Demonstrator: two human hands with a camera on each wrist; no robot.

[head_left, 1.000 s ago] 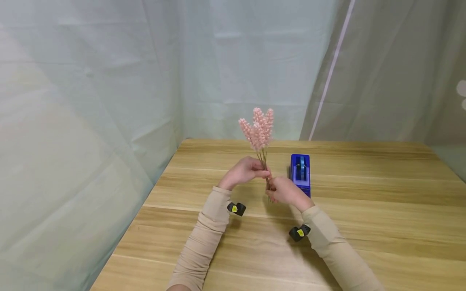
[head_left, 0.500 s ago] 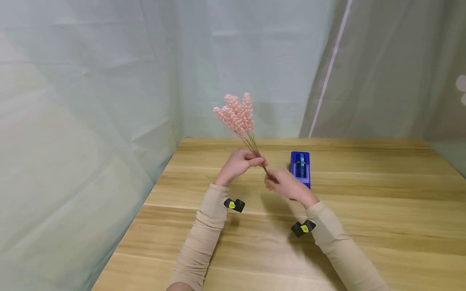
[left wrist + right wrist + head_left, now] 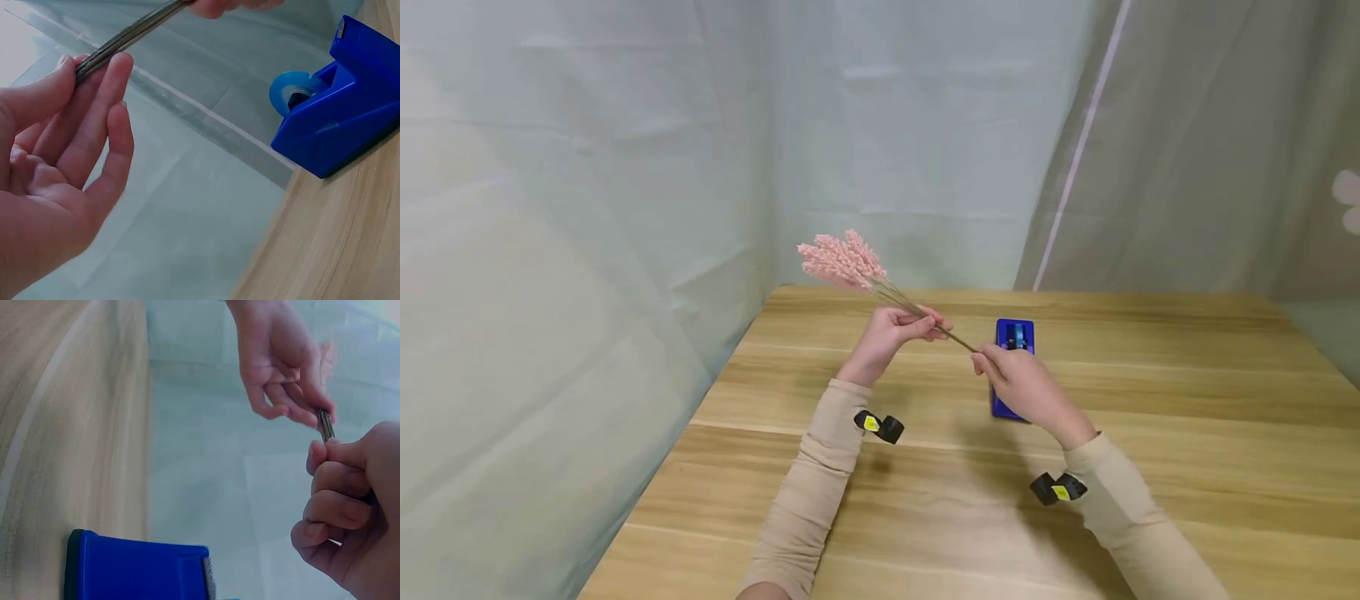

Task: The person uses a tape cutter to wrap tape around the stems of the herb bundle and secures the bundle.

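Flowers (image 3: pixel 841 260), a small bunch of pink fuzzy spikes on thin brownish stems, are held above the table (image 3: pixel 1150 433), tilted with the heads up toward the left and the stem ends down toward the right. The left hand (image 3: pixel 898 327) pinches the stems near the middle between thumb and fingertips; the right hand (image 3: pixel 1022 385) is curled around the lower stem ends. Just behind and below the right hand sits a blue tape dispenser (image 3: pixel 1013 346) with a blue roll of tape on the table. No brand, label or writing can be read on anything in view.
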